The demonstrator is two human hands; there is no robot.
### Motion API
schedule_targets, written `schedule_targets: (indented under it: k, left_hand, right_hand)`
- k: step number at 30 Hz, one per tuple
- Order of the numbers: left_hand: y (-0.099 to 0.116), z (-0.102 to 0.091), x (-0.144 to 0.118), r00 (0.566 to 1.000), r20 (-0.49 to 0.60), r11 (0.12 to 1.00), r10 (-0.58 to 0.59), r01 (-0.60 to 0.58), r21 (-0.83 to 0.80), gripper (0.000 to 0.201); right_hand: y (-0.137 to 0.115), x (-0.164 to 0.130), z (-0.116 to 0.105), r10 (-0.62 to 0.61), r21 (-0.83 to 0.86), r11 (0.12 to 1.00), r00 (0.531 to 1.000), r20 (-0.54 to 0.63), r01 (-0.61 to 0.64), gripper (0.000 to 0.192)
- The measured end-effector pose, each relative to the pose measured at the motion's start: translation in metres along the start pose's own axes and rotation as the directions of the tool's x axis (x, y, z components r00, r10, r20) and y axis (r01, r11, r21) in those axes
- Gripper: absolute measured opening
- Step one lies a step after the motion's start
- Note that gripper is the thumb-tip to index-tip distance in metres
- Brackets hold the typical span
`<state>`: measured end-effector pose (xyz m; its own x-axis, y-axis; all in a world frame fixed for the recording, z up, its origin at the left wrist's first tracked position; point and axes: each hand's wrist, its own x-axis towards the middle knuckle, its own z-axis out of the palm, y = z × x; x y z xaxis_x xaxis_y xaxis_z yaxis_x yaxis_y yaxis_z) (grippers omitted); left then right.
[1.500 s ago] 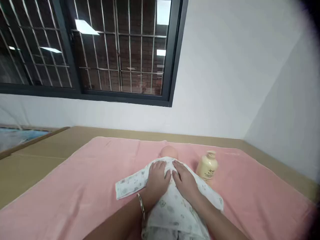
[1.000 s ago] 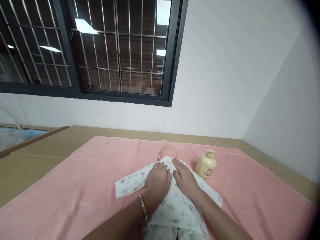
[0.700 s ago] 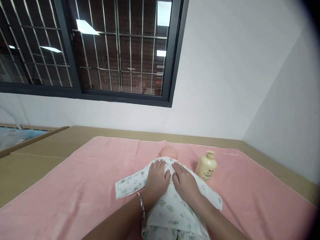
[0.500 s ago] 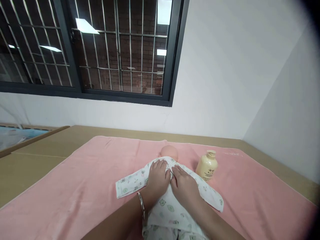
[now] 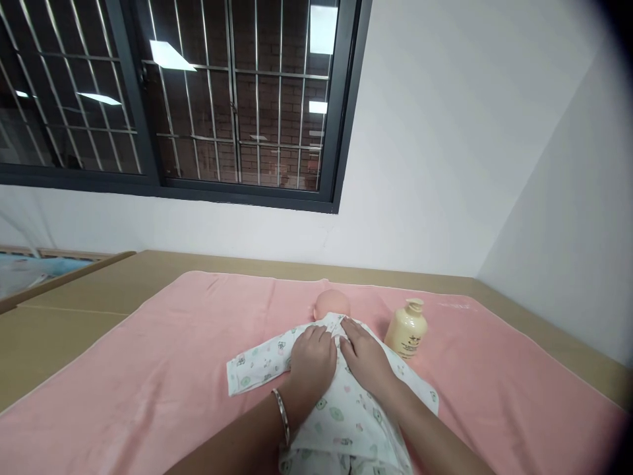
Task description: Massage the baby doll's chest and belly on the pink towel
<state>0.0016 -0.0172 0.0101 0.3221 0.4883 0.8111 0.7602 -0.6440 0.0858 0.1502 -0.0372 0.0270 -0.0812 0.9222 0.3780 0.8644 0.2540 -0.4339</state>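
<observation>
Left hand (image 5: 312, 361) curled more | right hand (image 5: 367, 359) flatter | both on shirt (image 5: 341, 419)

Doll (image 5: 332, 303), one: lies on a pink sheet (image 5: 188, 356); its round head shows beyond the collar of a printed white shirt (image 5: 341, 412), long-sleeved. Left hand (image 5: 312, 356): rests on the upper shirt, fingers bent; bangle (image 5: 282, 415) at wrist. Right hand (image 5: 366, 359): lies just beside it on the shirt, fingers extended. Bottle (image 5: 406, 331), pale yellow, dark lettering: stands near the right-hand sleeve. Tan surface (image 5: 74, 323): extends past the sheet. Window (image 5: 339, 125), dark-framed, barred: sits in a white wall (image 5: 425, 145).
</observation>
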Motion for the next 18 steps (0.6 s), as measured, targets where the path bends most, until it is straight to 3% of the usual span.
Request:
schedule_targets:
  k: [10,18]
  left_hand:
    - [-0.004,0.002,0.000,0.962,0.166,0.974,-0.215,0.223,-0.030,0.029]
    - [-0.005,0.003,0.000,0.944,0.229,0.965,-0.239,0.257,-0.052,0.034]
  right_hand:
    - [0.001,-0.008,0.008,0.016,-0.011,1.000,0.994,-0.104,-0.017,0.044]
    - [-0.006,-0.013,0.006,0.039,-0.095,0.994,0.992,-0.118,-0.051,0.042]
